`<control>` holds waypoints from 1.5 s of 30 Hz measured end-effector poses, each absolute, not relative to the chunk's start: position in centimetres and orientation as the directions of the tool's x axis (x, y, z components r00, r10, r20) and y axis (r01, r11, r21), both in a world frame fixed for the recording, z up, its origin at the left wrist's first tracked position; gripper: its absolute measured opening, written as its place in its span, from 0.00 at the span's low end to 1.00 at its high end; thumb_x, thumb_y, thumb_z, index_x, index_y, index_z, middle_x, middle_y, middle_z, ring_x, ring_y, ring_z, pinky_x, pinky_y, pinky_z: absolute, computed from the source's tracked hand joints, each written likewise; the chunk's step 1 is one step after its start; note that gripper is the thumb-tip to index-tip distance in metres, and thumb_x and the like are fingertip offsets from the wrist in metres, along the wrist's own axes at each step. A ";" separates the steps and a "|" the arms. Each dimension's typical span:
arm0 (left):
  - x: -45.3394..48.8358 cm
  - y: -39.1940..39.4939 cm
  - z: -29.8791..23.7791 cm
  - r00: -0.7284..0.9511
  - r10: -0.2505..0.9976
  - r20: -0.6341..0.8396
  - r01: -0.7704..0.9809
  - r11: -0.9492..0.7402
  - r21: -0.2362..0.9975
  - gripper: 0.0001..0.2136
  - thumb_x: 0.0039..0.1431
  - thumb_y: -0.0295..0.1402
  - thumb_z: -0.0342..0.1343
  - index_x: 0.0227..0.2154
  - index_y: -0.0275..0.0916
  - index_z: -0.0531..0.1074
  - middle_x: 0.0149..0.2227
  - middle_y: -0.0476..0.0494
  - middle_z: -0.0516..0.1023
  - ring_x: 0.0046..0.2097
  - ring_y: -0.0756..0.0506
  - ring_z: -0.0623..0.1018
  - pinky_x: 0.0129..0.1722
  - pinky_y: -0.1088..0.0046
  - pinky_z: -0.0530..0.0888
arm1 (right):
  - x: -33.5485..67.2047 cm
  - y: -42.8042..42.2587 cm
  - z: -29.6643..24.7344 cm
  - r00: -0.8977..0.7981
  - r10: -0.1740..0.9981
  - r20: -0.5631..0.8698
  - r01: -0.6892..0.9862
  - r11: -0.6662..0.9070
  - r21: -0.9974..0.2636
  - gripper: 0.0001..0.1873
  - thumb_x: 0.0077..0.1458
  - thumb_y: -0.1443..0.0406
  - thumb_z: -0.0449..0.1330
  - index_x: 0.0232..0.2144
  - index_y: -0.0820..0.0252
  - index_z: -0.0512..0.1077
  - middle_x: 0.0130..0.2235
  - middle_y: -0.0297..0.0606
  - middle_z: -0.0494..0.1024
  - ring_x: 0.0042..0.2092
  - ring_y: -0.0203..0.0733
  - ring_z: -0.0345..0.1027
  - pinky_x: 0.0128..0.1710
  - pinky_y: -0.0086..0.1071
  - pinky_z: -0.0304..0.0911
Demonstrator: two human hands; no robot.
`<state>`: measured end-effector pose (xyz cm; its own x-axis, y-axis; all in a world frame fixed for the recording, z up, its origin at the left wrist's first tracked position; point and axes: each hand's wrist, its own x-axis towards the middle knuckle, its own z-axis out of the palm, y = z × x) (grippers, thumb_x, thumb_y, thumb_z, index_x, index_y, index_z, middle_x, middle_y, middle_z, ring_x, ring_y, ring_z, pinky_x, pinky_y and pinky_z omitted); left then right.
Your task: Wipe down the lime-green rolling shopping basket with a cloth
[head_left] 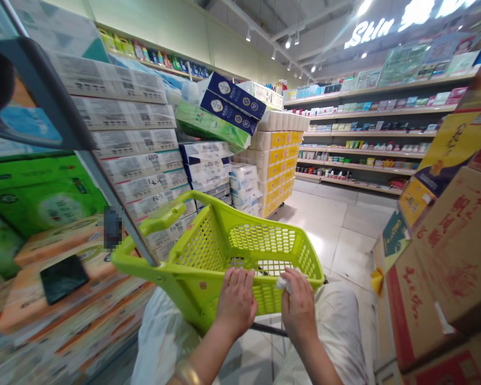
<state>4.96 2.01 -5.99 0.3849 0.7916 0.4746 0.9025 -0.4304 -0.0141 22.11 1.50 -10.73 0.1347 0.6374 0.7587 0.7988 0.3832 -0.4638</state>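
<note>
A lime-green plastic shopping basket [208, 251] stands tilted in front of me, its mesh walls empty inside. My left hand [235, 302] rests on its near rim with the fingers curled over the edge. My right hand [299, 306] is beside it on the same rim, fingers pinched around a small white crumpled tissue [282, 282]. The basket's green handle [164, 214] sticks out to the left. My light trousers show below the basket.
Stacked packs of tissue and toilet paper [144, 144] fill the left side. A dark phone [63, 278] lies on an orange pack. Cardboard boxes [444, 267] crowd the right. A tiled aisle [336, 219] runs ahead toward product shelves [364, 133].
</note>
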 end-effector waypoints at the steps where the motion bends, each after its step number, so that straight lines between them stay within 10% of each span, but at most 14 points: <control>1: 5.0 2.0 -5.9 0.385 0.790 0.477 0.902 -0.432 -0.013 0.24 0.49 0.28 0.51 0.52 0.36 0.62 0.46 0.39 0.71 0.51 0.38 0.68 0.59 0.52 0.59 | 21.3 1.3 -10.5 0.099 0.637 0.764 0.796 0.410 -0.445 0.19 0.56 0.71 0.47 0.48 0.59 0.68 0.52 0.44 0.73 0.57 0.46 0.62 0.57 0.46 0.56; 6: 4.7 1.7 -5.7 0.394 0.791 0.467 0.898 -0.439 -0.014 0.24 0.49 0.27 0.51 0.52 0.37 0.62 0.46 0.39 0.71 0.52 0.38 0.68 0.60 0.52 0.59 | 21.7 1.1 -10.8 0.021 0.641 0.768 0.807 0.443 -0.392 0.20 0.57 0.71 0.48 0.50 0.57 0.67 0.54 0.43 0.71 0.58 0.45 0.61 0.56 0.42 0.56; 13: 4.8 1.7 -5.9 0.385 0.802 0.456 0.902 -0.432 -0.001 0.23 0.50 0.28 0.52 0.52 0.37 0.63 0.47 0.39 0.71 0.52 0.38 0.67 0.60 0.53 0.58 | 26.4 2.4 -11.5 0.346 0.615 0.708 0.827 0.156 -0.540 0.15 0.57 0.66 0.47 0.43 0.60 0.70 0.45 0.45 0.74 0.49 0.50 0.66 0.51 0.46 0.57; 22: 4.8 1.8 -6.0 0.394 0.785 0.478 0.895 -0.445 -0.007 0.25 0.47 0.27 0.52 0.52 0.35 0.63 0.45 0.39 0.71 0.51 0.38 0.67 0.59 0.53 0.59 | 18.4 1.0 -9.8 0.007 0.647 0.762 0.769 0.484 -0.418 0.20 0.56 0.73 0.47 0.49 0.57 0.68 0.51 0.41 0.72 0.57 0.44 0.60 0.58 0.41 0.53; 31: 4.7 1.4 -5.9 0.386 0.796 0.466 0.899 -0.438 0.003 0.24 0.49 0.28 0.52 0.52 0.37 0.63 0.47 0.39 0.70 0.53 0.38 0.67 0.60 0.53 0.58 | 25.7 1.9 -12.1 0.295 0.580 0.759 0.839 0.223 -0.496 0.16 0.58 0.68 0.47 0.45 0.60 0.69 0.46 0.45 0.74 0.55 0.52 0.61 0.56 0.51 0.53; 40: 4.9 1.6 -6.0 0.386 0.785 0.485 0.901 -0.433 -0.017 0.23 0.50 0.27 0.52 0.51 0.34 0.63 0.45 0.38 0.71 0.51 0.38 0.68 0.60 0.53 0.59 | 19.8 1.0 -10.8 0.048 0.615 0.787 0.782 0.467 -0.412 0.20 0.58 0.73 0.47 0.50 0.57 0.68 0.50 0.41 0.73 0.58 0.45 0.60 0.59 0.44 0.54; 45: 4.5 1.5 -5.9 0.403 0.782 0.476 0.894 -0.449 -0.019 0.23 0.50 0.27 0.52 0.52 0.36 0.63 0.46 0.38 0.71 0.51 0.38 0.67 0.60 0.54 0.59 | 23.6 1.4 -12.0 0.181 0.565 0.805 0.812 0.375 -0.446 0.15 0.59 0.69 0.49 0.47 0.59 0.69 0.47 0.43 0.73 0.55 0.47 0.62 0.57 0.47 0.55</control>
